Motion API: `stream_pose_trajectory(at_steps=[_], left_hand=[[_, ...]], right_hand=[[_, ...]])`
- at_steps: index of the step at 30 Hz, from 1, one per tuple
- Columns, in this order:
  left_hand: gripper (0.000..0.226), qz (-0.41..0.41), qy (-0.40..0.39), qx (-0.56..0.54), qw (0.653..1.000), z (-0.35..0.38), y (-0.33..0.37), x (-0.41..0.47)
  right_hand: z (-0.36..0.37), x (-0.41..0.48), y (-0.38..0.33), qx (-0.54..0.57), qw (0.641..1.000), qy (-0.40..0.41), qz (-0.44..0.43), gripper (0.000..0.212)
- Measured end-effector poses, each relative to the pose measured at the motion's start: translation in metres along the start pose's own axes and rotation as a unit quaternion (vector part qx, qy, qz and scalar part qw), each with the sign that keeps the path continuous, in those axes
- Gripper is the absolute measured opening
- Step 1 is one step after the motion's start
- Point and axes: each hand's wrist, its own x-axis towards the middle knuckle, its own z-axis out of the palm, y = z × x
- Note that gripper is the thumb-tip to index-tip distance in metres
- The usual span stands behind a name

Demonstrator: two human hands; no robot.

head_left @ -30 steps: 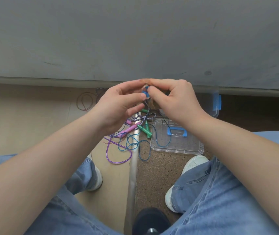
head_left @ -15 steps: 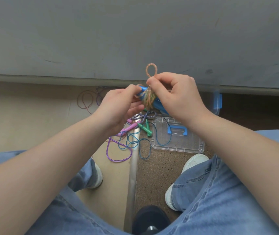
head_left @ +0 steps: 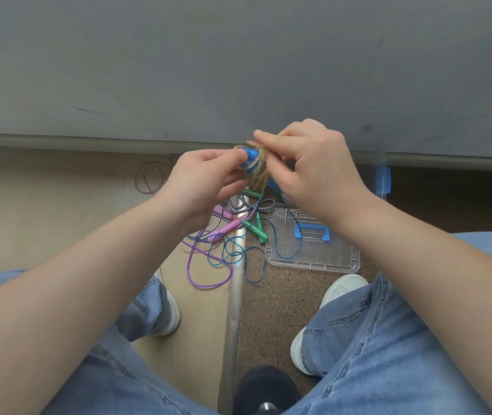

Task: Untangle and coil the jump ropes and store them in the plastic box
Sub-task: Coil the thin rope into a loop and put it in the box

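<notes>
Jump rope of tan, translucent cord wound round blue plastic handles (head_left: 253, 169), held in mid-air at the middle of the view, above the floor. Pinched at its 9 o'clock end by the left hand (head_left: 206, 181), thumb and fingertips closed on a blue handle tip. Gripped at its 3 o'clock side by the right hand (head_left: 313, 172), fingers curled over the wraps.

Probably light, with stiff, smooth handles and a thin, springy, rather slippery cord, apt to unwind if released. Best taken across the wound middle, with the loose end trapped under the wraps. In looks, a tight bundle of pale golden turns over bright blue.

At 6 o'clock below it, on the floor, a tangle of other ropes (head_left: 226, 253): purple, teal and blue-and-white braided cords, pink handles (head_left: 229, 227) and green handles (head_left: 255, 229). At 5 o'clock, a clear plastic lid (head_left: 328, 256) with a blue grip. At 3 o'clock, beyond the right wrist, the clear plastic box (head_left: 384, 178) with a blue latch, mostly hidden.
</notes>
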Motion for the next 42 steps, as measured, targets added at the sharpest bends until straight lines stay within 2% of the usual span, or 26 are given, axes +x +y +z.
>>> stream_pose_trajectory(at_steps=[5,9,12,14,17,21,26,29,33,36,39,42], left_hand=[[0.008,0.026,0.0,0.048,0.999,0.002,-0.004,-0.001],[0.017,-0.001,-0.038,-0.002,0.999,0.0,-0.004,-0.003],[0.021,-0.034,-0.074,-0.051,0.995,-0.001,-0.005,-0.004],[0.018,-0.052,-0.079,-0.074,0.993,-0.001,-0.003,-0.005],[0.012,-0.072,-0.067,-0.098,0.99,-0.001,0.001,-0.006],[0.011,-0.072,-0.061,-0.077,0.993,-0.001,0.0,-0.007],[0.012,-0.07,-0.053,-0.063,0.994,-0.002,-0.006,-0.005],[0.013,-0.058,-0.05,-0.023,0.997,-0.003,-0.01,-0.003],[0.013,-0.065,-0.036,-0.02,0.997,-0.003,-0.014,-0.002],[0.011,-0.055,-0.057,-0.028,0.996,-0.003,-0.013,-0.005],[0.015,-0.031,-0.067,0.002,0.997,0.0,-0.013,-0.009],[0.022,-0.028,-0.049,0.022,0.998,0.003,-0.014,-0.01]], right_hand=[[-0.004,0.003,0.0,0.048,0.998,-0.028,0.007,0.019],[-0.005,0.005,-0.003,0.063,0.997,-0.038,0.01,0.019],[-0.008,0.005,-0.001,0.076,0.996,-0.044,0.028,0.033],[-0.009,0.005,0.0,0.083,0.994,-0.058,0.025,0.033],[-0.01,0.006,-0.001,0.057,0.996,-0.072,-0.008,0.019],[-0.011,0.006,-0.004,0.02,0.995,-0.094,-0.016,0.017],[-0.005,0.006,-0.004,-0.073,0.981,-0.178,0.003,0.036],[-0.001,0.003,-0.004,-0.117,0.974,-0.193,-0.009,0.035],[0.003,-0.004,-0.005,-0.138,0.97,-0.194,-0.054,0.019],[0.002,0.0,-0.005,-0.114,0.972,-0.205,0.003,0.028],[-0.002,0.002,-0.007,-0.091,0.983,-0.148,0.056,0.03],[0.001,-0.001,-0.009,-0.103,0.986,-0.12,0.054,0.026]])
